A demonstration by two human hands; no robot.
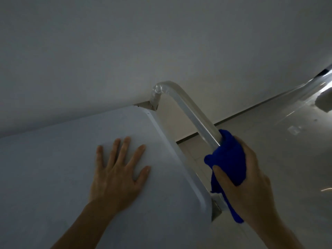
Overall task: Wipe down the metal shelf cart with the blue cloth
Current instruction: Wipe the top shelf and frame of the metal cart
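Two hands: right hand (pixel 251 178) grip wraps blue cloth (pixel 229 159) round cart handle (pixel 195 114); left hand (pixel 116 173) flat, fingers spread, on shelf top (pixel 53 168).

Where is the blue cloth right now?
In the head view, lower right: the blue cloth is wrapped around the cart's handle bar, gripped by the right hand.

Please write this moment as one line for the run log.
step: wiping handle | right hand: grips blue cloth around round metal handle bar | left hand: flat on white cart top
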